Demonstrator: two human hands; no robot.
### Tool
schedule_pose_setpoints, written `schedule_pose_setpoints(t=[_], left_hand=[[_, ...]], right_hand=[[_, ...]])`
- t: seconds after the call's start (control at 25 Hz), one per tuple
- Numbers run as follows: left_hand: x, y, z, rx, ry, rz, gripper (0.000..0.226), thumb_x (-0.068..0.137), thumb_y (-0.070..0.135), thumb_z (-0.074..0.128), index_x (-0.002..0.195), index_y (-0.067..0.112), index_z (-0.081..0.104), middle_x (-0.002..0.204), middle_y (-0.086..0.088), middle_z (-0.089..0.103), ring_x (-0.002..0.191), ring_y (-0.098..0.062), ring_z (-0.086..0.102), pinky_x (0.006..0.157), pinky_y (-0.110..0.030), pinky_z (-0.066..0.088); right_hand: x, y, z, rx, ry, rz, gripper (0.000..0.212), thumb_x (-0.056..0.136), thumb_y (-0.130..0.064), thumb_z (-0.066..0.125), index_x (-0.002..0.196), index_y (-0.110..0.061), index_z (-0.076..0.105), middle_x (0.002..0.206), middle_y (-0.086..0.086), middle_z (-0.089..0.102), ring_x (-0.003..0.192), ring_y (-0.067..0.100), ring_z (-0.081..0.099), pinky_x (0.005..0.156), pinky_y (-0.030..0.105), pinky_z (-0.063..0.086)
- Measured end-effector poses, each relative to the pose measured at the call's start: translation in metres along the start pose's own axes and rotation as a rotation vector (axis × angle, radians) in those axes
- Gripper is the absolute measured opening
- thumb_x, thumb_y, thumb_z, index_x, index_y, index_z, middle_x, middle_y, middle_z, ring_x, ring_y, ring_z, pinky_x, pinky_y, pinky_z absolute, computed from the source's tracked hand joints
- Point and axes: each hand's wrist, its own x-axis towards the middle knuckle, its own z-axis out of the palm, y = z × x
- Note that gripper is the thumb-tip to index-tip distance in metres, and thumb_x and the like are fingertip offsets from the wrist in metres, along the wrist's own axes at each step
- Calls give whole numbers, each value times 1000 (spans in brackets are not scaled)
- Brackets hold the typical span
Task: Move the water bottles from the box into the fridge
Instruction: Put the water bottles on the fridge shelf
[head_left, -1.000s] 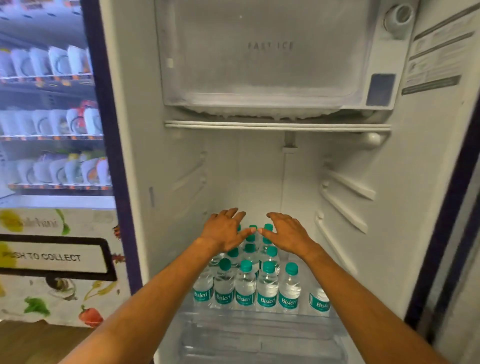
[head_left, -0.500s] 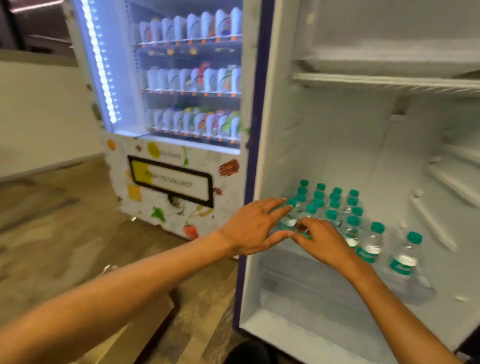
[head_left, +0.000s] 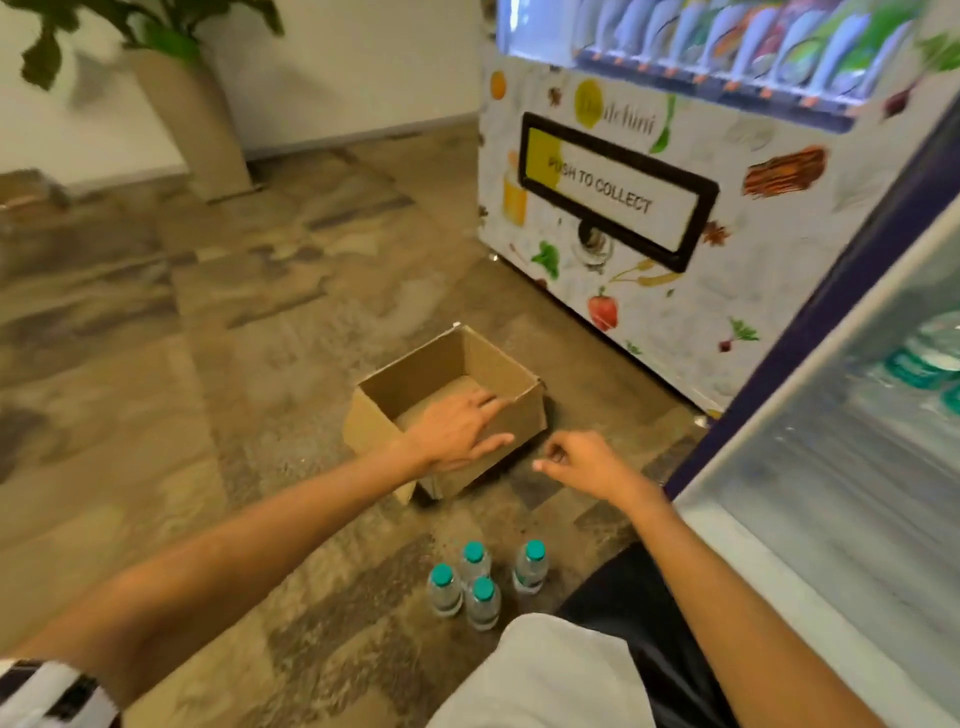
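An open cardboard box (head_left: 374, 421) sits on the floor in the middle of the head view, and I see no bottles inside it. My left hand (head_left: 460, 428) hovers over its near rim with fingers stretched out. My right hand (head_left: 579, 462) hangs to the right of the box, fingers loosely curled, holding nothing. Several small water bottles (head_left: 480, 584) with teal caps stand upright on the floor close to me. The open fridge (head_left: 810, 493) is at the right edge, with blurred teal-capped bottles (head_left: 919, 358) inside.
A vending machine (head_left: 649, 208) with a "PUSH TO COLLECT" flap stands behind the box. A potted plant in a tall tan planter (head_left: 192, 119) is at the back left by the wall. My knee in pale cloth (head_left: 545, 675) is at the bottom.
My view swung left and down from the fridge interior to the floor. Both hands left the bottles in the fridge and moved to the cardboard box.
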Motion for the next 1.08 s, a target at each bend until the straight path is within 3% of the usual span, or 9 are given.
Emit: schedule_pose_setpoints(t=[0.16, 0.32, 0.44, 0.68, 0.92, 1.08], left_hand=[[-59, -6, 70, -98, -213, -122, 66, 94, 66, 27, 133, 16, 45, 125, -11, 56, 107, -26, 59, 87, -40, 52], [-109, 4, 118, -133, -404, -191, 59, 92, 65, 35, 121, 16, 52, 114, -8, 61, 91, -21, 61, 78, -38, 56], [-132, 12, 139, -173, -516, -253, 52, 89, 62, 46, 115, 17, 51, 102, -7, 62, 87, -24, 62, 74, -40, 55], [-134, 19, 144, -295, -408, -252, 28, 90, 32, 57, 111, 15, 50, 106, 0, 53, 87, -18, 59, 75, -29, 51], [-114, -7, 127, -312, -324, -196, 22, 94, 28, 53, 109, 12, 50, 103, 2, 48, 87, -12, 52, 78, -19, 49], [-68, -25, 73, -311, -194, -114, 26, 94, 30, 54, 111, 13, 48, 106, 1, 48, 90, -11, 51, 84, -28, 51]], right_hand=[[25, -17, 82, -79, -249, -5, 35, 84, -42, 68, 107, -15, 63, 99, 3, 67, 92, 19, 64, 79, 34, 54], [27, -25, 127, -200, -356, -43, 47, 87, -34, 67, 128, -18, 52, 123, 8, 57, 110, 25, 56, 90, 38, 49], [29, -29, 147, -249, -370, -99, 46, 86, -27, 68, 129, -20, 52, 123, 8, 59, 109, 26, 57, 88, 36, 48], [24, -36, 166, -367, -257, -196, 31, 91, -22, 59, 119, -13, 51, 116, 12, 60, 104, 28, 58, 84, 35, 47], [32, -29, 128, -218, -166, -136, 33, 90, -20, 60, 121, -11, 52, 117, 11, 59, 105, 28, 58, 86, 37, 48], [35, -17, 61, -100, -28, -101, 25, 87, -22, 66, 107, -11, 56, 108, 8, 58, 98, 25, 60, 83, 36, 49]])
